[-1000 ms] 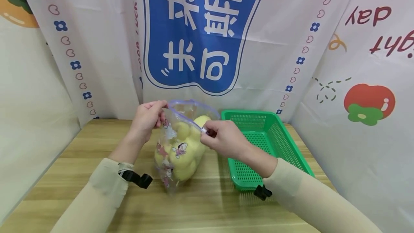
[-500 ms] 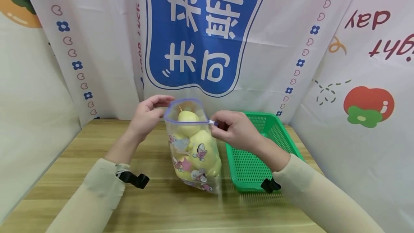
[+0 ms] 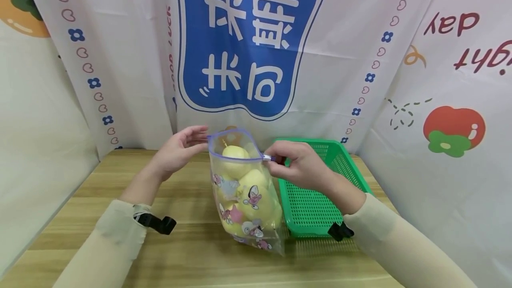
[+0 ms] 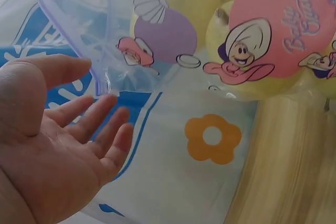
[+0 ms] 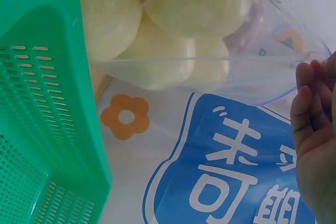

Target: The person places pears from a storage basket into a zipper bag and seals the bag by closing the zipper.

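Note:
A clear zip bag (image 3: 247, 181) with a purple rim and printed cartoon figures stands on the table, its mouth open. Several yellow pears (image 3: 236, 152) fill it; a stem shows on the top one. My right hand (image 3: 300, 163) pinches the rim's right corner, by a white slider (image 3: 267, 158). At the opposite corner my left hand (image 3: 176, 152) has its fingers spread and loosely bent. The left wrist view shows thumb and fingertips (image 4: 107, 103) around that corner without gripping it; whether they touch it I cannot tell.
A green plastic basket (image 3: 286, 208) stands just right of the bag, under my right forearm. The wooden table (image 3: 172, 252) ends at a printed cloth backdrop (image 3: 328, 88) behind, with cloth on both sides.
The bag has turned to face me and shifted right, its mouth opening rounder. My left hand has let go of the rim. My right hand still pinches its corner and has moved right.

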Demonstrator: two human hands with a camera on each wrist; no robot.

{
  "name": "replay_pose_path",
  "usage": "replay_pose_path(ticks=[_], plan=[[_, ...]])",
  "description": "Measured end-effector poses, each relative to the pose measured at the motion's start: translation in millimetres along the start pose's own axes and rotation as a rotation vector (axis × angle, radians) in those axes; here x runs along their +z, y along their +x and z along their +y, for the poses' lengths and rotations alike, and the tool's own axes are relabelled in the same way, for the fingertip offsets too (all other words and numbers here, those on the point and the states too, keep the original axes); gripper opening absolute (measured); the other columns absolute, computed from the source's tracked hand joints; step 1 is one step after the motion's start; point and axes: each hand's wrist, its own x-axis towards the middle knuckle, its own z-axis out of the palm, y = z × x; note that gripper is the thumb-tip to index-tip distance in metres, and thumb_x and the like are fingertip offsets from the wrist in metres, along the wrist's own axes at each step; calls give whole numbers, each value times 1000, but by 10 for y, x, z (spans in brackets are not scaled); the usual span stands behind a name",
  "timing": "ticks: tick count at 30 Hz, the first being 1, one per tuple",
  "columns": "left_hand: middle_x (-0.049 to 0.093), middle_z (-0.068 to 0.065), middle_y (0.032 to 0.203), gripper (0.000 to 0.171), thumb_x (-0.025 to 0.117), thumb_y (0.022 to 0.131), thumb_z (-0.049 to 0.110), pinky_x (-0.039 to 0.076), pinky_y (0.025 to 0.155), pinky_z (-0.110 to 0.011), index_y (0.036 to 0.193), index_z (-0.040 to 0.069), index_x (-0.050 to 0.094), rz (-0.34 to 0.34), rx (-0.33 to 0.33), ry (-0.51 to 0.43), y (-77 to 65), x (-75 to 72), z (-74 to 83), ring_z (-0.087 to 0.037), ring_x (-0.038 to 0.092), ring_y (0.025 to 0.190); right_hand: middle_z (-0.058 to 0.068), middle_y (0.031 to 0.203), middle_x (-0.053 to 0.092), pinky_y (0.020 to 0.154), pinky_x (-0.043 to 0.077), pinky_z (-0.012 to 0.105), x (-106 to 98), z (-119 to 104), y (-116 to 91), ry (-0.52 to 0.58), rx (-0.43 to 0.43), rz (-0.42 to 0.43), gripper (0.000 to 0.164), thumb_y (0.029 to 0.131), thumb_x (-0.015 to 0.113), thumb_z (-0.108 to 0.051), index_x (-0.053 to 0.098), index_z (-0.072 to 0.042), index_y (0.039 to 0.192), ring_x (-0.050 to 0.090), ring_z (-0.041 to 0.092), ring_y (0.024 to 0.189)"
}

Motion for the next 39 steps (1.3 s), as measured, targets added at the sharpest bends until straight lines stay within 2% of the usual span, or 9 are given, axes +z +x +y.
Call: replay_pose_path(ticks=[4, 8, 13, 18, 22, 29, 35, 37, 39], plan=[[62, -21, 153, 53, 64, 113, 24, 57, 114, -42, 161, 5, 51, -45, -12, -4, -2, 28, -51, -25, 65, 131, -3, 82, 64, 64, 49, 23, -16, -6, -26, 20, -19, 3, 16, 95, 72, 3, 78, -11, 99, 55, 8, 74], [72, -19, 134, 42, 64, 113, 22, 62, 95, -26, 150, 2, 61, -23, -5, 30, -32, 49, -58, -15, 69, 111, -3, 82, 64, 63, 50, 23, -28, -37, -37, 29, -37, -5, 17, 95, 73, 4, 78, -12, 100, 56, 8, 75], [76, -7, 111, 31, 70, 110, 29, 59, 87, -27, 126, 3, 75, 43, -11, 125, -127, -16, -61, -20, 66, 102, -2, 80, 63, 63, 48, 23, -63, -45, -56, 35, -52, 17, 18, 94, 73, 5, 77, -12, 98, 56, 8, 74], [73, -2, 103, 30, 73, 108, 35, 56, 81, -29, 122, 8, 78, 63, -8, 176, -268, -120, -48, -25, 61, 98, -3, 80, 63, 62, 47, 23, -119, 2, -127, 41, -21, 41, 20, 94, 72, 6, 77, -13, 98, 56, 8, 73], [73, 0, 98, 28, 74, 107, 35, 52, 75, -28, 118, 10, 80, 95, 8, 227, -399, -185, 7, -23, 57, 90, -3, 79, 64, 62, 49, 24, -185, 66, -217, 42, 76, 55, 19, 98, 71, 3, 77, -15, 96, 57, 10, 71], [70, 2, 91, 20, 73, 109, 27, 47, 66, -27, 115, 9, 79, 128, 65, 264, -587, -186, 197, -18, 53, 80, -4, 76, 69, 53, 50, 27, -317, 222, -342, -35, 417, 31, 12, 108, 71, -17, 77, -18, 98, 61, 12, 63], [70, -6, 93, 12, 74, 107, 20, 48, 61, -27, 111, 11, 81, 93, 158, 277, -654, -41, 357, -17, 55, 76, 2, 80, 72, 54, 48, 30, -351, 380, -372, -61, 561, -85, 15, 111, 69, -26, 78, -18, 101, 62, 18, 65], [70, -7, 94, 12, 75, 107, 22, 49, 63, -27, 111, 13, 82, 58, 158, 275, -643, -9, 359, -18, 57, 77, 3, 83, 73, 59, 49, 30, -336, 423, -377, -58, 584, -169, 16, 111, 68, -27, 77, -18, 102, 63, 17, 69], [70, -7, 95, 13, 76, 106, 23, 51, 65, -27, 111, 13, 82, 18, 128, 267, -633, -2, 329, -18, 58, 79, 3, 86, 74, 64, 51, 30, -307, 450, -385, -47, 598, -260, 17, 111, 67, -27, 76, -16, 102, 65, 15, 73]])
